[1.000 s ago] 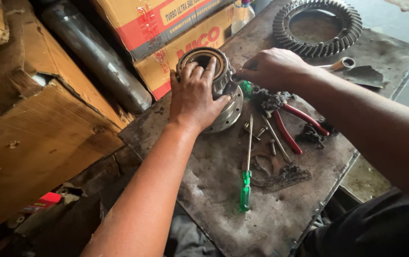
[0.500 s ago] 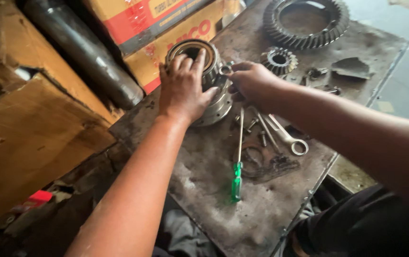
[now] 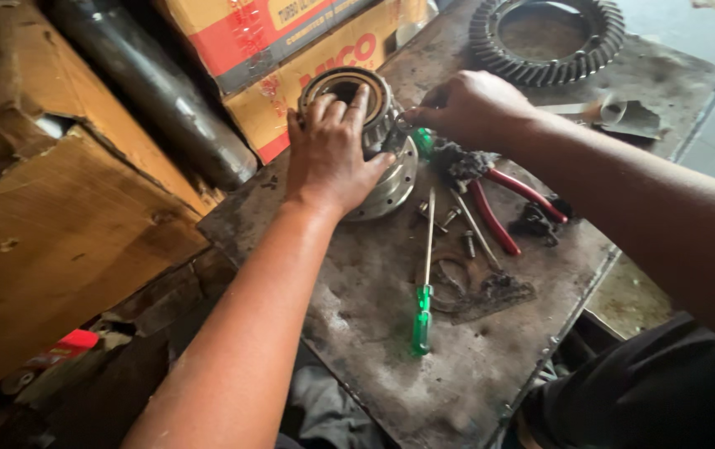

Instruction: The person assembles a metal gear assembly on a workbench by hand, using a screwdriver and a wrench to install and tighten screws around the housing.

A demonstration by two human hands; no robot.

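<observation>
Head view; a round metal hub (image 3: 390, 166) sits on a grimy steel plate (image 3: 424, 366), near the plate's far left edge, hollow end up; everything below is placed relative to that hub.

Left hand (image 3: 330, 154) lies flat on top of the hub, palm down, fingers (image 3: 359, 101) spread over its upper ring and inner bore; pressing or steadying it, not clenched round anything.

Right hand (image 3: 467, 110) is just right of the hub, fingertips pinched against the hub's side at the flange; it seems to grip a small green-handled tool (image 3: 422, 143), though the tip is hidden by the fingers and I cannot tell exactly what it grasps.

Right of the hub, just beyond the right hand, red-handled pliers (image 3: 499, 204) lie on the plate; a dark oily clump (image 3: 540, 223) lies beside their handles.

In front of the hub, a long screwdriver (image 3: 424, 283) with a green handle lies pointing toward it; a few loose bolts (image 3: 467, 243) lie near its shaft.

Behind and right of the hub, a large toothed ring gear (image 3: 547, 41) lies flat on the plate.

Behind the hub, touching or nearly so, stacked cardboard boxes (image 3: 291, 50); left of it, a dark steel pipe (image 3: 158, 91) leans on torn cardboard (image 3: 58, 241).
</observation>
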